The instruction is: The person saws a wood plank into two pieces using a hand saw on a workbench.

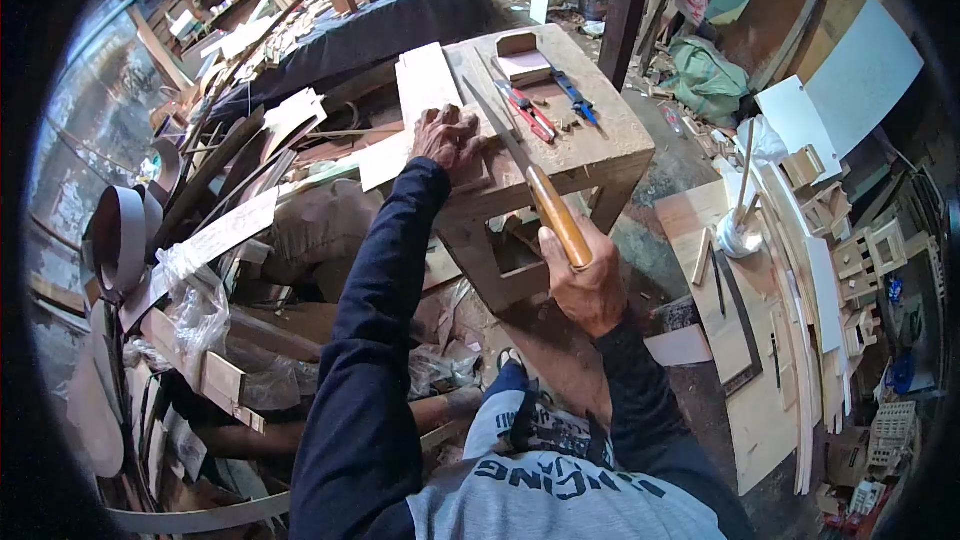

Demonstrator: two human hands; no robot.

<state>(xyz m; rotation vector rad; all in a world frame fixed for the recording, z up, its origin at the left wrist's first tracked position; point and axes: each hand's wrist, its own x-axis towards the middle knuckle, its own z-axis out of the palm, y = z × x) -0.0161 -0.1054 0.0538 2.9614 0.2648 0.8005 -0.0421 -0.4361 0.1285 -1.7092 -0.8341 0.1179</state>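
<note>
My right hand [588, 275] is closed around the wooden handle of a long thin-bladed saw [556, 215]. The blade runs up and left across the top of a wooden stool-like bench [610, 130]. My left hand [450, 142] presses down at the bench's left edge, its fingers bent over wood pieces beside a pale board [426, 85]; what lies under its palm is hidden. Right of the blade are red-handled pliers [530, 115], a blue and black tool [575, 100] and a small wood block [524, 65].
Scrap wood and plastic wrap [190, 290] crowd the left side. A dark-covered table [390, 25] with wood pieces stands behind. A dark post [634, 10] rises behind the bench. On the right lie a plywood sheet [745, 430], long strips and a green sack [705, 75].
</note>
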